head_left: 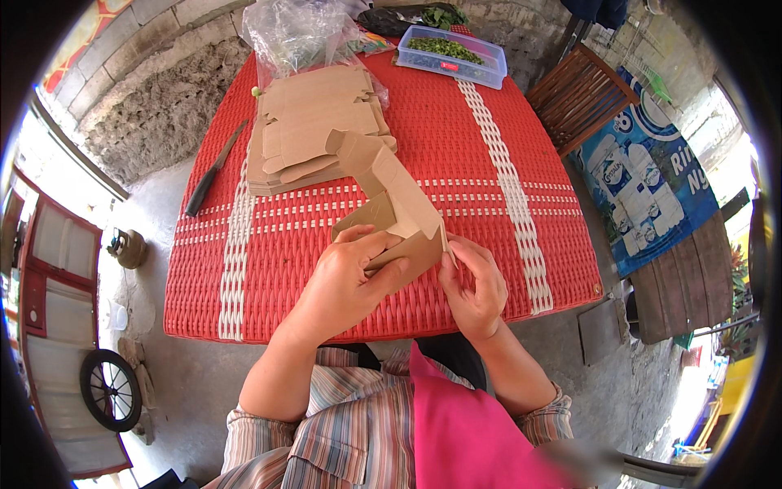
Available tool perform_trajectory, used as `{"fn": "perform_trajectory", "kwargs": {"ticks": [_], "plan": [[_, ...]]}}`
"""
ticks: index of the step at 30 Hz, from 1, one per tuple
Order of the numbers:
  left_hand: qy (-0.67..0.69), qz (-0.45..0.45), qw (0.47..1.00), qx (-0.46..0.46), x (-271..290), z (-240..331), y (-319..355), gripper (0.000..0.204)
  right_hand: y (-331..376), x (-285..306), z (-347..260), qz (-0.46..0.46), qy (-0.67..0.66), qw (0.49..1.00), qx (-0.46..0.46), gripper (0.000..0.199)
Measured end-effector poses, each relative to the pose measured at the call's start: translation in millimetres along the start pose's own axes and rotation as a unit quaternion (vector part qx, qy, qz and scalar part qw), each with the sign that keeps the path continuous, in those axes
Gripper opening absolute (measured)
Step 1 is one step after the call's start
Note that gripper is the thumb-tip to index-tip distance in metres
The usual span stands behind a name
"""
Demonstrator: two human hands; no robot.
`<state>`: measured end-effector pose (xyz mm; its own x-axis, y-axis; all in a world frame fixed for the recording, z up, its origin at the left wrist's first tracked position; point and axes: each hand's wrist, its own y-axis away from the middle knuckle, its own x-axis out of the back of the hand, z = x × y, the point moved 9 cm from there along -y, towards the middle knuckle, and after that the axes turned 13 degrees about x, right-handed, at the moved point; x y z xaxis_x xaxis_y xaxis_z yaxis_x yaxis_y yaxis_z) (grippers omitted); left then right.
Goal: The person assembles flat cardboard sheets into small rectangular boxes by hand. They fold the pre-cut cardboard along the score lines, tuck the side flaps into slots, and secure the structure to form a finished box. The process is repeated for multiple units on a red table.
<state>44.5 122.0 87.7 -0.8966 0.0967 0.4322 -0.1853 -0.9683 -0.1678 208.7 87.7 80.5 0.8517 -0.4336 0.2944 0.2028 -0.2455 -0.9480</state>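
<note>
A brown cardboard box [407, 191], partly folded up with its lid standing open, is held over the near part of the red woven table. My left hand [350, 273] grips its left and front walls, thumb outside and fingers reaching over the edge. At the box's right end, my right hand [474, 281] pinches a side flap between thumb and fingers. Beyond the box lies a stack of flat cardboard box blanks [318, 114]. A knife [216, 171] with a dark handle rests left of the stack.
The red woven tabletop [456, 171] has white bands. At its far end are a clear plastic bag [297, 33] and a plastic tub [489, 72] holding chopped greens. A wooden chair [582, 98] stands to the right, near a blue banner [643, 175]. A black wheel [112, 389] is at the left.
</note>
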Motion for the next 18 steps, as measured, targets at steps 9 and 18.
{"fn": "perform_trajectory", "kwargs": {"ticks": [9,18], "plan": [[-0.027,-0.042,0.998,0.023,-5,0,1,0.024,9,-4,0,-0.022,0.007,1.000,-0.015,0.046],[0.011,0.018,0.999,0.024,1,-2,5,0.024,15,-4,0,0.015,0.003,1.000,-0.006,0.041]]}}
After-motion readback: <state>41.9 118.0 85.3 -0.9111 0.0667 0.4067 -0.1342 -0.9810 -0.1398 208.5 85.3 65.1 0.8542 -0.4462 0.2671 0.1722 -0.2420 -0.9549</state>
